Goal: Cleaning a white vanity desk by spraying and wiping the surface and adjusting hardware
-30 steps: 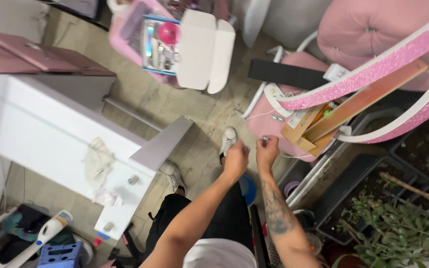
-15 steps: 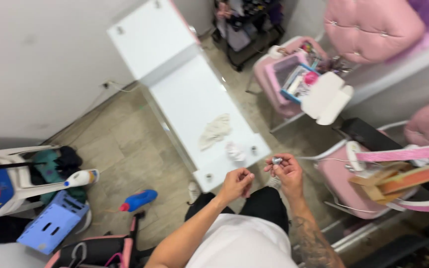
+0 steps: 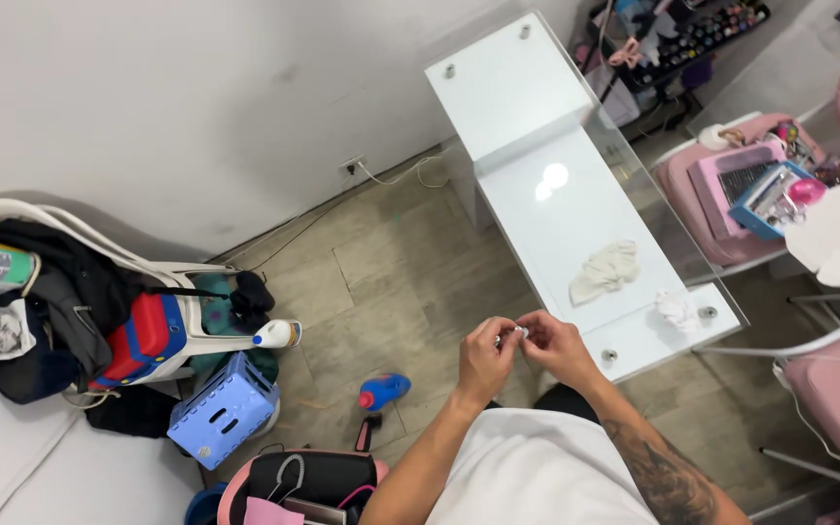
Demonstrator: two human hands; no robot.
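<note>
— Report the hands first.

— The left hand [image 3: 483,358] and the right hand [image 3: 558,345] meet in front of the person's chest, above the grey tiled floor [image 3: 391,282]. The fingertips of both are pinched narrowly together on a small pale shiny object [image 3: 517,333]. It is too small to identify. The right forearm carries a dark tattoo [image 3: 658,476].

— Position of that object relative to the furniture?

— It is held in the air between the two hands, near the close end of the long white glossy tabletop [image 3: 556,224], not touching it.

— What lies on the tabletop?

— A crumpled off-white cloth [image 3: 607,271] rests toward the near end. A smaller white crumpled wad [image 3: 675,310] sits just beside the corner.

— Surroundings on the floor?

— A blue and red bottle [image 3: 383,391] lies on its side, left of the hands. Further left stands a light blue perforated plastic stool [image 3: 223,409]. Behind that, a white plastic chair [image 3: 182,321] is piled with dark clothing and a red bag.

— And to the right?

— A pink stand [image 3: 702,209] holds a blue tray [image 3: 768,199] of small items, well apart from the hands.
</note>
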